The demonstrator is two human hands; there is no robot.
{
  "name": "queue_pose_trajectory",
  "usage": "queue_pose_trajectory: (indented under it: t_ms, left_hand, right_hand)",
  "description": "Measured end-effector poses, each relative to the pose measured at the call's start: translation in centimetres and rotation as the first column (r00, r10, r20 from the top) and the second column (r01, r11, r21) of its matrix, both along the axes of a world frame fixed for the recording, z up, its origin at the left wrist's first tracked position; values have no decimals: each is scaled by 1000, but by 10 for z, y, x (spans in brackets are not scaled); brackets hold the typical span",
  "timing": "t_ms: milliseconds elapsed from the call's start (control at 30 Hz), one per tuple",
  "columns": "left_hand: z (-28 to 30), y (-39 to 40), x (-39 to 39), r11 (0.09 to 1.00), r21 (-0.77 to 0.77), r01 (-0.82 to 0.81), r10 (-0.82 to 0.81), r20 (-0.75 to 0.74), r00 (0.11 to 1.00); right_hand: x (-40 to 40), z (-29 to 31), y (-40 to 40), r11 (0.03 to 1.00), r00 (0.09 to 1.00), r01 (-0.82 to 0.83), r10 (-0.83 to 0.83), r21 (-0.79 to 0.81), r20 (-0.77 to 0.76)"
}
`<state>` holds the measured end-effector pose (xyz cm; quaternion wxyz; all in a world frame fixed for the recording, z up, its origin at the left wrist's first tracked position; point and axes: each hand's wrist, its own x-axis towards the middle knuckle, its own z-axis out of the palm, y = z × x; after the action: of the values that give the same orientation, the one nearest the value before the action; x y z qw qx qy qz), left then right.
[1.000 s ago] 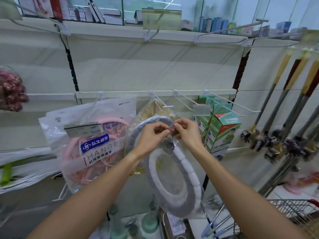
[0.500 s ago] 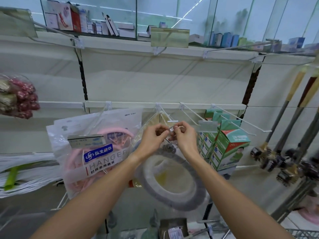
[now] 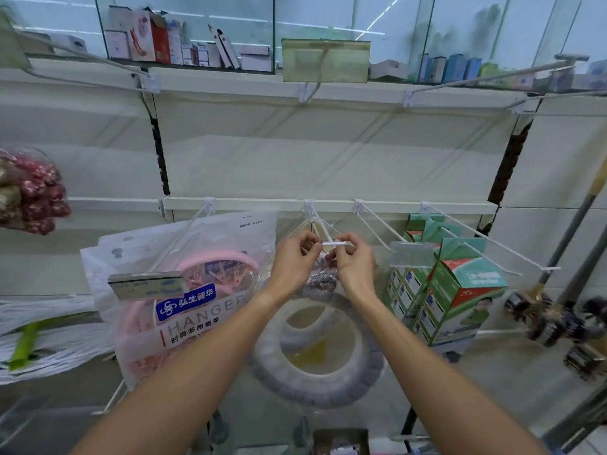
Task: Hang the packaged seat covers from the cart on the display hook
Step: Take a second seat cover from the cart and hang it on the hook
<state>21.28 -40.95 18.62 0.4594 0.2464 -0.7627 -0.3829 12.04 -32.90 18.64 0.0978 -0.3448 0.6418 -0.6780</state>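
A grey padded seat cover [image 3: 315, 379] in a clear plastic bag hangs below my hands at the centre of the view. My left hand [image 3: 294, 262] and my right hand [image 3: 351, 262] pinch the top of its bag right at the front tip of a white wire display hook [image 3: 333, 244]. The hook runs back to the shelf rail [image 3: 262, 201]. Another packaged seat cover with a yellow card shows through the ring, hanging behind it. The cart is out of view.
A bag of pink hangers [image 3: 184, 300] hangs on the hook to the left, with a price tag [image 3: 144, 285] in front. Green boxes [image 3: 460, 290] hang to the right beside bare hooks [image 3: 476, 244]. Mops [image 3: 558, 310] lean at the far right.
Both hands have risen with the seat cover's bag top, from below the hook's tip up to the tip. The view has tilted up, and the cart has left the frame.
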Motion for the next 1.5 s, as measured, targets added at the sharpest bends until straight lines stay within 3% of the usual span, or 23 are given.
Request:
queue_pose_trajectory:
  t_ms: [167,300,700,1100,1500]
  left_hand:
    - [-3,-15,-12,999,20,-47,48,-15,999]
    - [-4,-29,-25,993,82,-90,92,-23,996]
    - [-1,-56,-41,985,75,-155,155,2,988]
    - [-18,-58,-42,991,119,-58,55,33,998]
    - [-30,-63,-44,997,-14,-79,80,188,979]
  right_hand:
    - [-14,0,-25,1000,999,-11,11,7,52]
    - [-22,0,-36,1000,999,-26,25,17,29]
    - [-41,-10,-75,1000,1000,-12,12,-8,-24]
    - [-42,-32,-81,996,997,-53,57,75,-51]
    - [-37,-32,-71,975,980,59,-16,215,-198]
